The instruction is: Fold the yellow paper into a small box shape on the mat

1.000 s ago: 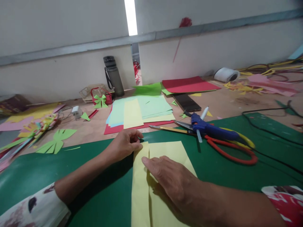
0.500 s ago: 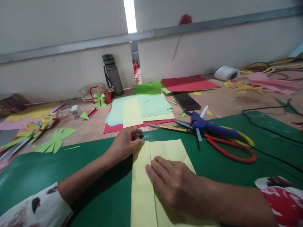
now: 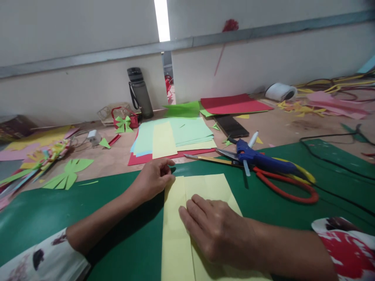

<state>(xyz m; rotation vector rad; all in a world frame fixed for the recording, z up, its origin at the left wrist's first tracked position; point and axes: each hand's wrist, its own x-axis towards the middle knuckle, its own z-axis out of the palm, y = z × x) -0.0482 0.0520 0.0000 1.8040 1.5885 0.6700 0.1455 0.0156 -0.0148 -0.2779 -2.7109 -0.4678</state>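
A pale yellow paper sheet (image 3: 175,230) lies on the green mat (image 3: 43,218), folded along a lengthwise crease. My right hand (image 3: 218,228) lies flat on the folded part, fingers stretched out and pressing beside the crease. At the sheet's far left corner my left hand (image 3: 154,178) rests with its fingers curled together, touching the paper's edge. Whether it pinches the corner is hard to make out.
Red-handled scissors (image 3: 281,187) and a blue glue gun (image 3: 263,159) lie right of the sheet. Behind it sits a stack of coloured paper (image 3: 175,136), a dark phone (image 3: 231,125), a grey bottle (image 3: 140,93), green paper bows (image 3: 68,175) and a black cable (image 3: 331,156).
My right hand has slid back along the crease toward me and flattened the fold. My left hand has stayed at the far corner.
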